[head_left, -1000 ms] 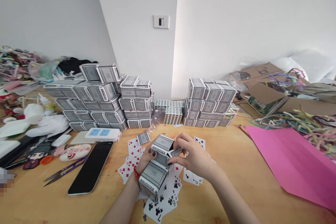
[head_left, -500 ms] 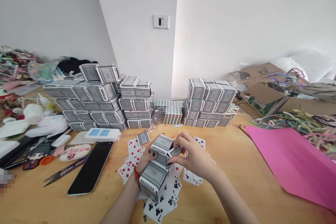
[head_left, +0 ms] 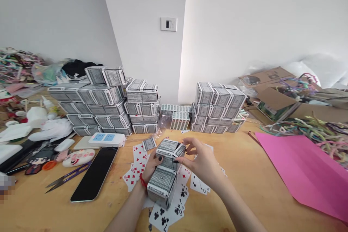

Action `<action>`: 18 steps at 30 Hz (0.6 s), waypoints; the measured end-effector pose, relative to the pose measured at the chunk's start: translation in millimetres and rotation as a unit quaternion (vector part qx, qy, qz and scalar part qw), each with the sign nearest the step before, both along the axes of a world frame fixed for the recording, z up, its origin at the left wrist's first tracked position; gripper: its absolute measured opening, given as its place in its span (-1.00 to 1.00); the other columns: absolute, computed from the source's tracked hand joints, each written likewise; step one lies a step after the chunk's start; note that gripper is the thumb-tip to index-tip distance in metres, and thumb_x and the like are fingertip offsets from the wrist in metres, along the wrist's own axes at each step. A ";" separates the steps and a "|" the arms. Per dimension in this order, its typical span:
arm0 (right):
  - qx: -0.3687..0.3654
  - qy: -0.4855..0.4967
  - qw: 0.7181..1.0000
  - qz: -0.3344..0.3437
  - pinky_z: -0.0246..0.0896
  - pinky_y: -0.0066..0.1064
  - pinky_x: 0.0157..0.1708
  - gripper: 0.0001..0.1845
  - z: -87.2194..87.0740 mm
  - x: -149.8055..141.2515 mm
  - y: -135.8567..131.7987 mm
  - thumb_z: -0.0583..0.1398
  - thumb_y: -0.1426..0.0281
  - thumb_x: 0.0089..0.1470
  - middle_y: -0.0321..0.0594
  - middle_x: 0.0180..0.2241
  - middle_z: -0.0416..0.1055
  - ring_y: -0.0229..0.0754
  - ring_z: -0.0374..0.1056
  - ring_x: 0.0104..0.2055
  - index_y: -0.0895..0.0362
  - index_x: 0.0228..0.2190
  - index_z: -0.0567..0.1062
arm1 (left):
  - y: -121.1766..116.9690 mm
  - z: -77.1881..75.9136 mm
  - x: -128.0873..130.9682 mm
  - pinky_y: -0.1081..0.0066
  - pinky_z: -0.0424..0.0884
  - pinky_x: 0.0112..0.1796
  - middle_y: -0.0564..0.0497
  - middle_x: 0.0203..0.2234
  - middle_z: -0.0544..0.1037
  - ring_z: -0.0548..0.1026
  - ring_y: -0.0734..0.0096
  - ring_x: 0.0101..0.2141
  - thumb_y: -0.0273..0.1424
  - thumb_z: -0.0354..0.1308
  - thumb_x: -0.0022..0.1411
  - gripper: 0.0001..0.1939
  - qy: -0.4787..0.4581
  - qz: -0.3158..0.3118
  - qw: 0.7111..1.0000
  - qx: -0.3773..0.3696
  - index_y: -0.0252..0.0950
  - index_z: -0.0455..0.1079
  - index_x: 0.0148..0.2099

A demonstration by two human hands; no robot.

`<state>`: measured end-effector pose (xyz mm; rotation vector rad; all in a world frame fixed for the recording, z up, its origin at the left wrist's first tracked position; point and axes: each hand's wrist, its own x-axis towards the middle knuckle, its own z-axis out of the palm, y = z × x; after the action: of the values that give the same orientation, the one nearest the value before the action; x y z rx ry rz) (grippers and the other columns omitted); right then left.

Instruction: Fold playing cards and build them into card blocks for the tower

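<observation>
My left hand [head_left: 151, 168] grips the far left side of a block folded from playing cards [head_left: 162, 181], thumb on its side. The block has two joined cube-like sections with grey patterned card backs outward. A card flap [head_left: 179, 149] stands tilted at the upper right of the far section. Around this flap my right hand [head_left: 199, 159] is curled, with its thumb against the block's side and its index finger at the flap's upper corner. Loose playing cards [head_left: 165, 214], clubs and diamonds, lie face up beneath and beside the block. One card [head_left: 149, 144] lies back up behind my left hand.
Stacks of card blocks stand at the back left [head_left: 108, 110] and back right [head_left: 217, 110]. Between them sit small patterned packs [head_left: 180, 120]. At left lie a phone [head_left: 95, 174], scissors [head_left: 67, 177] and a power strip [head_left: 108, 139]. Pink paper [head_left: 301, 170] lies right.
The flap has tipped inward, closer to the far section. My right index finger has loosened from its pinch and moved to the flap's corner. The block has shifted slightly right.
</observation>
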<state>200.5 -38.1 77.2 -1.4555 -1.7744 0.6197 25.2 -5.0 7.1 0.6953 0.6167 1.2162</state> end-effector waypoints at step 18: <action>0.028 0.010 1.000 -0.002 0.30 -0.18 -0.07 -0.70 0.2 -9.1 -1.6 0.25 0.24 -0.10 -0.10 -0.09 0.44 0.03 0.36 -0.04 0.08 -0.27 0.56 | -0.1 -3.8 -2.8 0.37 0.44 -0.33 -0.05 -0.37 0.58 0.53 0.19 -0.33 -0.37 0.39 -0.28 -0.39 -0.011 -0.005 1.000 0.004 -0.28 0.40 -0.07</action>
<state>191.4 -39.6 77.4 -1.4088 -1.7593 0.5760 22.4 -5.2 3.2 0.6890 0.5898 1.2162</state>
